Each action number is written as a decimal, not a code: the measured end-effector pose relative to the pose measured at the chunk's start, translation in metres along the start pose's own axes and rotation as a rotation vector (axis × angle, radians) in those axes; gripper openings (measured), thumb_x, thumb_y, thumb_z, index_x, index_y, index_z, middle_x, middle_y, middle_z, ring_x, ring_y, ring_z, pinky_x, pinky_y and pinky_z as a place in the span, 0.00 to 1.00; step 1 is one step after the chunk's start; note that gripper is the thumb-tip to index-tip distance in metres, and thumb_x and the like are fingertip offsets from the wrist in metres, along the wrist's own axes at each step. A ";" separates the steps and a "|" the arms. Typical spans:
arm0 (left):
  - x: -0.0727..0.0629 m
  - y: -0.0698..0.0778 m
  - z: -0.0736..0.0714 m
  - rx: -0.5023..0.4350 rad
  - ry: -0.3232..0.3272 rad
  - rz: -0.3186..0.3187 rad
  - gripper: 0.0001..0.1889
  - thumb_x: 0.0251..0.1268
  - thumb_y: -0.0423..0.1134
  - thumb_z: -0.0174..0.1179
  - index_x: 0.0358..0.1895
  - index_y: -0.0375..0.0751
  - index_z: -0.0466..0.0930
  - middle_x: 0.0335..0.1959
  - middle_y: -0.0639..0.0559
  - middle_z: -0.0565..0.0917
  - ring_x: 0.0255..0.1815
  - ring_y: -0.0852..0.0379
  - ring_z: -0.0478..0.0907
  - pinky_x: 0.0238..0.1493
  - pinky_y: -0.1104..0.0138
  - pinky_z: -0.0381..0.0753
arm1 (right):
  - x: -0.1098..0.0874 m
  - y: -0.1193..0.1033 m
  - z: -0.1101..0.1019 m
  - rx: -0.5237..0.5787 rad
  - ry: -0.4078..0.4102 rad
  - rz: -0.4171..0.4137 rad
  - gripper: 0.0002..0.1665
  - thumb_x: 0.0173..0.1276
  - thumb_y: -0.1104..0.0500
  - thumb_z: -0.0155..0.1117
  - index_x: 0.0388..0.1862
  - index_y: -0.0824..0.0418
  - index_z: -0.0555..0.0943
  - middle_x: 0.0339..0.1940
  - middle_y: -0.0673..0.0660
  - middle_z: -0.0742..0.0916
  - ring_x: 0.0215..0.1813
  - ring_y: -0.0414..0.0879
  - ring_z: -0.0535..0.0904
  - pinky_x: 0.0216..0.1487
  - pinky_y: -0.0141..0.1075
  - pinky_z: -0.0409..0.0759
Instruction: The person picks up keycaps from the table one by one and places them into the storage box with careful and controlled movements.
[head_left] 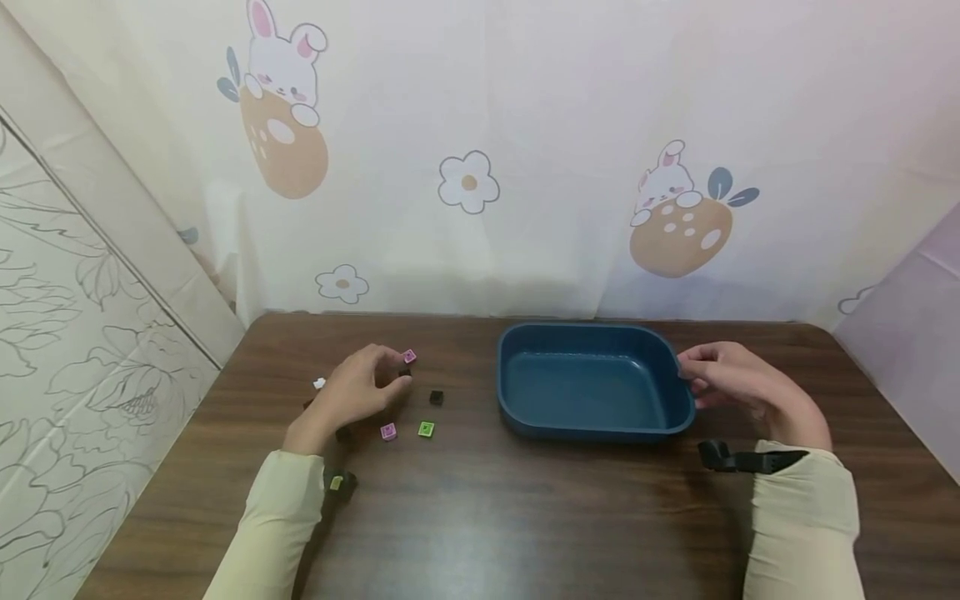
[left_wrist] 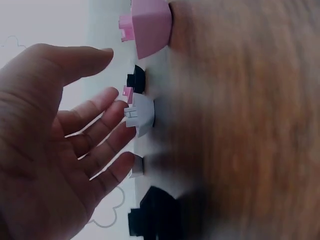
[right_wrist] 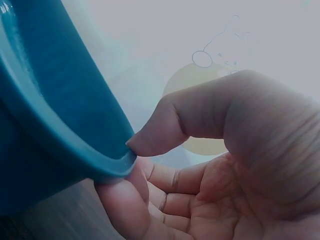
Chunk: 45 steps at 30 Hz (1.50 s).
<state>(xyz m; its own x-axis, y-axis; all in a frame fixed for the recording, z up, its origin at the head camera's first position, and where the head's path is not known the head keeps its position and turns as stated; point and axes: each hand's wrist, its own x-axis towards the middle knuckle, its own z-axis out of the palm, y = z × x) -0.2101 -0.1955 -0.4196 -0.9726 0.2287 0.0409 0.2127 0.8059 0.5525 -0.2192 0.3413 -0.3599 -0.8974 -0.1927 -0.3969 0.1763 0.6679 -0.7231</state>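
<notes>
My left hand [head_left: 348, 396] hovers low over the table's left part, its thumb apart from its loosely bent fingers. Small keycaps lie around it, stems upward: a pink keycap [head_left: 408, 357] by the fingertips, a black keycap [head_left: 437, 397] to the right, another pink one and a green keycap [head_left: 426, 429] nearer. In the left wrist view, a white keycap [left_wrist: 144, 115] appears beside the fingers; nothing is held. My right hand [head_left: 742, 387] pinches the right rim of a blue rectangular basin [head_left: 600, 434], thumb inside and fingers outside.
A yellow-green keycap [head_left: 337, 483] lies close to the left sleeve, and a white one [head_left: 319, 383] lies behind the left wrist. The brown wooden table [head_left: 525, 517] meets a printed curtain [head_left: 555, 208] at the back. A black strap [head_left: 753, 461] crosses the right wrist.
</notes>
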 end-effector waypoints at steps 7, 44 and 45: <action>0.002 -0.006 0.006 0.049 0.005 0.024 0.24 0.71 0.50 0.68 0.60 0.37 0.82 0.56 0.42 0.85 0.57 0.45 0.80 0.65 0.46 0.80 | 0.002 -0.002 0.002 -0.003 -0.008 -0.003 0.31 0.87 0.54 0.45 0.71 0.81 0.66 0.48 0.58 0.84 0.43 0.42 0.81 0.44 0.36 0.90; 0.005 -0.012 0.014 0.089 0.027 0.013 0.13 0.71 0.42 0.67 0.53 0.41 0.85 0.52 0.46 0.84 0.54 0.47 0.77 0.60 0.49 0.79 | 0.011 0.010 0.007 0.192 -0.019 -0.029 0.30 0.83 0.56 0.52 0.73 0.75 0.63 0.42 0.50 0.84 0.41 0.40 0.83 0.44 0.37 0.91; 0.005 -0.012 0.014 0.088 0.029 0.014 0.13 0.71 0.42 0.67 0.52 0.41 0.85 0.52 0.46 0.85 0.54 0.47 0.77 0.60 0.49 0.79 | 0.011 0.010 0.007 0.191 -0.020 -0.030 0.30 0.83 0.56 0.52 0.73 0.75 0.63 0.42 0.50 0.84 0.41 0.40 0.83 0.44 0.37 0.91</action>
<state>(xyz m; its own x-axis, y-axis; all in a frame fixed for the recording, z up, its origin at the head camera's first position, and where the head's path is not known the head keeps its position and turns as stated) -0.2165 -0.1965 -0.4377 -0.9715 0.2254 0.0733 0.2327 0.8481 0.4760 -0.2248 0.3405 -0.3755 -0.8956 -0.2254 -0.3834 0.2251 0.5138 -0.8278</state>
